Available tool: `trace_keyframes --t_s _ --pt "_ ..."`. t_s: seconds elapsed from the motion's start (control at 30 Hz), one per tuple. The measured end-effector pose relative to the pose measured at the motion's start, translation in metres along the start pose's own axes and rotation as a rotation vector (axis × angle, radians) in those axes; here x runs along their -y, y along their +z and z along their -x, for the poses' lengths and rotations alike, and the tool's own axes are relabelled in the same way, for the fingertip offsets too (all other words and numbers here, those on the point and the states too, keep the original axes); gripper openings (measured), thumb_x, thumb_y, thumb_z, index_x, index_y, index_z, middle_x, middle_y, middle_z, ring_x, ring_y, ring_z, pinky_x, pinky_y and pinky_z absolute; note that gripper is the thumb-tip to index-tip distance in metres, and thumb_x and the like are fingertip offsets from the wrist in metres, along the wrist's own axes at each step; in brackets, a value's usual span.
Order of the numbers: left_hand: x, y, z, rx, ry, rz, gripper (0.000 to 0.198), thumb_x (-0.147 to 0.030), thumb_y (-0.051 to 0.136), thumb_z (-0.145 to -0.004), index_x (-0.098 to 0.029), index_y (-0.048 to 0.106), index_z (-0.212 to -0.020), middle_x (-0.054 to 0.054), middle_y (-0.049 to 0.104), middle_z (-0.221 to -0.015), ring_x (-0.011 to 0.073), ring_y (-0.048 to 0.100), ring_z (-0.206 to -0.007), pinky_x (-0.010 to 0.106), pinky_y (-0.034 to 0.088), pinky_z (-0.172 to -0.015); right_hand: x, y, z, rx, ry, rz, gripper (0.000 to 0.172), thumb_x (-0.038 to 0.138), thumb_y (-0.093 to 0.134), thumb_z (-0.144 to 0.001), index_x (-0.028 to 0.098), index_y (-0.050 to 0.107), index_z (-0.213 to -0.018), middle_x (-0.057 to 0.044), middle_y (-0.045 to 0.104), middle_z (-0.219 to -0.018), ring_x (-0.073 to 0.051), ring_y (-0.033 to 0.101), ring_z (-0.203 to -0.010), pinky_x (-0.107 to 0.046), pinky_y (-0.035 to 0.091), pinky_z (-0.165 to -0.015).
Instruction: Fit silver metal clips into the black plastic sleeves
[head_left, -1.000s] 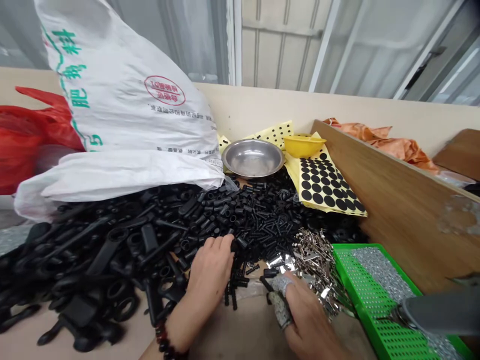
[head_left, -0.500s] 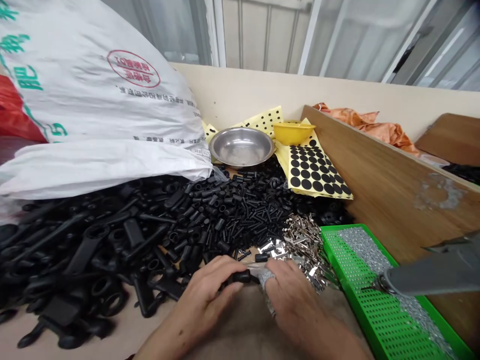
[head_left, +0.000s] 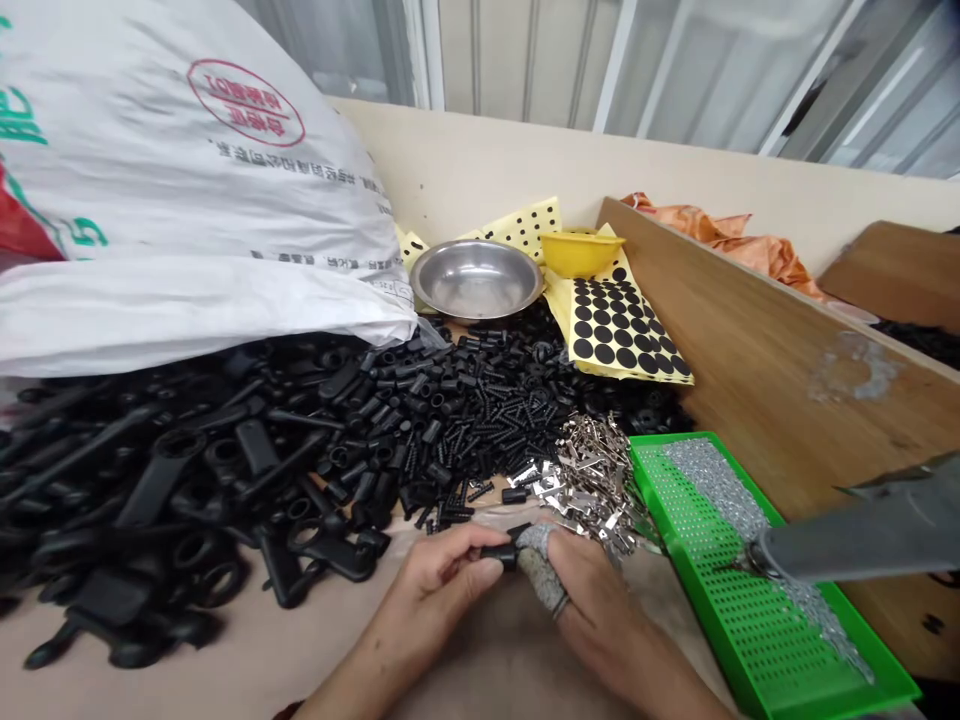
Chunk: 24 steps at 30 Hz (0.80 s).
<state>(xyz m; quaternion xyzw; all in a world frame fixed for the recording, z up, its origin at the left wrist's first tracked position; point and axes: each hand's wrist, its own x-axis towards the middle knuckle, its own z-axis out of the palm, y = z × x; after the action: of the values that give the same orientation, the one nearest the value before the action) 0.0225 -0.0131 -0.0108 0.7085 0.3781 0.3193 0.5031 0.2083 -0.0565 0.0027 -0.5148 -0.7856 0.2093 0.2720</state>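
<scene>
My left hand (head_left: 431,595) pinches a short black plastic tube (head_left: 498,556) between thumb and fingertips, in the lower middle of the head view. Against the tube's right end, my right hand (head_left: 604,595) is closed, with grey wrapping (head_left: 541,578) around its thumb and finger. A second small black piece (head_left: 517,532) shows at the right fingertips; its shape is partly hidden. Just beyond the hands lie a loose black cylinder (head_left: 514,496) and a heap of shiny metal clips (head_left: 592,465). Black spiral-ribbed pins (head_left: 517,425) are piled behind them.
Larger black plastic parts (head_left: 161,480) cover the left. A green perforated tray (head_left: 772,625) holds small silver pieces, with a grey power screwdriver (head_left: 862,535) over it. Behind are a steel bowl (head_left: 477,280), yellow bowl (head_left: 581,256), sticker sheet (head_left: 626,330) and white sack (head_left: 187,200).
My right hand has turned, and its wrapped fingers now press at the tube's end. The left hand keeps its pinch on the tube. The surroundings have shifted slightly up and left in view.
</scene>
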Motion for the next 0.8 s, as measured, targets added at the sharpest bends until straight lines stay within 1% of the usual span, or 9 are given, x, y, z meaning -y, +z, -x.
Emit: trace_keyframes --t_s 0.13,0.23,0.3,0.4,0.47,0.53,0.6,0.7,0.8 --pt "0.003 0.004 0.004 -0.063 0.253 -0.199 0.019 -0.015 0.053 -0.084 -0.020 0.062 -0.101 0.004 0.068 -0.089 0.0171 0.063 -0.079 0.023 0.047 -0.071 0.005 0.006 0.006 -0.026 0.137 -0.046 0.020 0.008 0.031 -0.077 0.023 0.043 -0.074 -0.002 0.058 -0.073 -0.017 0.057 -0.070 -0.027 0.048 -0.066" --pt "0.005 0.005 0.007 -0.102 0.401 -0.273 0.025 -0.010 0.052 -0.084 -0.018 0.059 -0.107 0.006 0.067 -0.091 0.0170 0.061 -0.083 0.023 0.046 -0.075 0.003 0.011 0.010 -0.037 0.133 -0.036 0.022 0.006 0.031 -0.074 0.023 0.044 -0.078 -0.002 0.059 -0.077 -0.017 0.057 -0.073 -0.026 0.048 -0.066" --pt "0.005 0.003 0.006 -0.080 0.373 -0.261 0.025 -0.011 0.052 -0.084 -0.018 0.059 -0.107 0.006 0.067 -0.093 0.0171 0.062 -0.084 0.023 0.046 -0.076 0.000 0.012 0.010 -0.059 0.058 0.007 0.026 0.004 0.033 -0.068 0.022 0.046 -0.083 -0.004 0.059 -0.081 -0.018 0.057 -0.077 -0.028 0.048 -0.069" --pt "0.004 0.000 0.004 0.012 0.194 -0.155 0.020 -0.016 0.052 -0.086 -0.020 0.063 -0.102 0.004 0.070 -0.094 0.0174 0.064 -0.086 0.022 0.047 -0.076 -0.003 0.013 0.006 -0.105 -0.112 0.122 0.029 0.007 0.036 -0.066 0.018 0.050 -0.089 -0.009 0.059 -0.085 -0.023 0.057 -0.082 -0.034 0.048 -0.073" --pt "0.003 -0.001 0.003 0.040 0.076 -0.066 0.017 -0.021 0.053 -0.085 -0.020 0.066 -0.097 0.002 0.071 -0.088 0.0173 0.065 -0.079 0.022 0.048 -0.070 -0.005 0.013 0.003 -0.116 -0.213 0.194 0.025 0.008 0.037 -0.068 0.016 0.052 -0.087 -0.012 0.059 -0.083 -0.025 0.056 -0.083 -0.038 0.049 -0.073" --pt "0.004 0.000 0.003 0.049 -0.005 0.026 0.017 -0.024 0.053 -0.085 -0.019 0.068 -0.093 0.000 0.071 -0.074 0.0159 0.064 -0.066 0.020 0.048 -0.059 -0.007 0.015 0.002 -0.102 -0.252 0.246 0.024 0.007 0.036 -0.070 0.015 0.053 -0.084 -0.012 0.059 -0.081 -0.026 0.057 -0.083 -0.040 0.049 -0.072" --pt "0.004 0.002 0.004 0.033 -0.037 0.085 0.018 -0.026 0.053 -0.085 -0.019 0.068 -0.092 -0.001 0.069 -0.066 0.0148 0.062 -0.059 0.019 0.048 -0.053 -0.007 0.016 0.005 -0.081 -0.223 0.264 0.026 0.007 0.036 -0.069 0.015 0.054 -0.086 -0.014 0.061 -0.087 -0.026 0.057 -0.087 -0.041 0.049 -0.075" --pt "0.003 0.006 0.007 -0.037 0.038 0.046 0.016 -0.023 0.053 -0.085 -0.021 0.067 -0.092 0.001 0.072 -0.081 0.0164 0.065 -0.073 0.021 0.050 -0.066 -0.004 0.019 0.012 -0.053 -0.094 0.194 0.037 0.007 0.037 -0.068 0.014 0.052 -0.101 -0.014 0.060 -0.102 -0.026 0.055 -0.101 -0.041 0.047 -0.086" --pt "0.002 0.011 0.012 -0.097 0.146 -0.058 0.018 -0.017 0.052 -0.086 -0.024 0.064 -0.097 0.001 0.071 -0.093 0.0163 0.065 -0.086 0.021 0.048 -0.077 0.000 0.021 0.019 0.020 0.078 0.019 0.046 0.007 0.036 -0.074 0.020 0.046 -0.116 -0.009 0.059 -0.112 -0.021 0.052 -0.109 -0.033 0.044 -0.091"
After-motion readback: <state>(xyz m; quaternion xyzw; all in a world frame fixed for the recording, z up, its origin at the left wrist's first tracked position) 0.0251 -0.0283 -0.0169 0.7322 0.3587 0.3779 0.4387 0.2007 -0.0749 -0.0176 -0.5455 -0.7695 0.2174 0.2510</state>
